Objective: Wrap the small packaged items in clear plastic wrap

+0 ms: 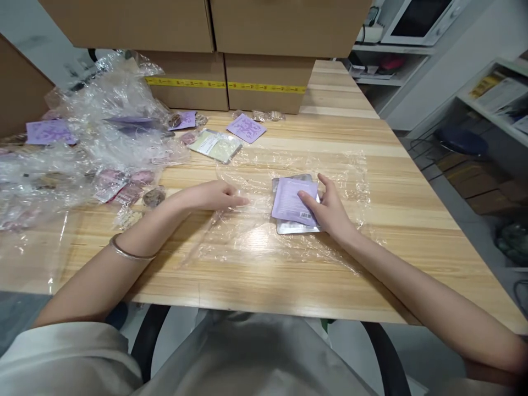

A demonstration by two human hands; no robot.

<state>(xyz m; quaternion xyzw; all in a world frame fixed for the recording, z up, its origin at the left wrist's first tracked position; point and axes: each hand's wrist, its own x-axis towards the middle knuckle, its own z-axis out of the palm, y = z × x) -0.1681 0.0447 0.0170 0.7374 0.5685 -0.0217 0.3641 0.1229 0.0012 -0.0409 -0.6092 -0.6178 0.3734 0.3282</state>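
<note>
A large clear plastic bag (256, 242) lies flat and crinkled on the table in front of me. My left hand (225, 195) is closed at its left side, thumb and fingers pinched on the film. My right hand (328, 209) grips a small stack at the bag's right half, thumb on top. Uppermost in that stack is a purple sachet (291, 201) with fine print and a barcode. Silver foil packets (289, 226) stick out beneath it. Whether the stack lies inside or on top of the film, I cannot tell.
Crumpled clear bags (111, 104) heap up at the left, among small pink packets (127, 192) and a purple sachet (51, 132). Beyond my hands lie a pale green packet (214, 144) and another purple sachet (246, 128). Cardboard boxes (264, 82) with a yellow measuring tape stand behind.
</note>
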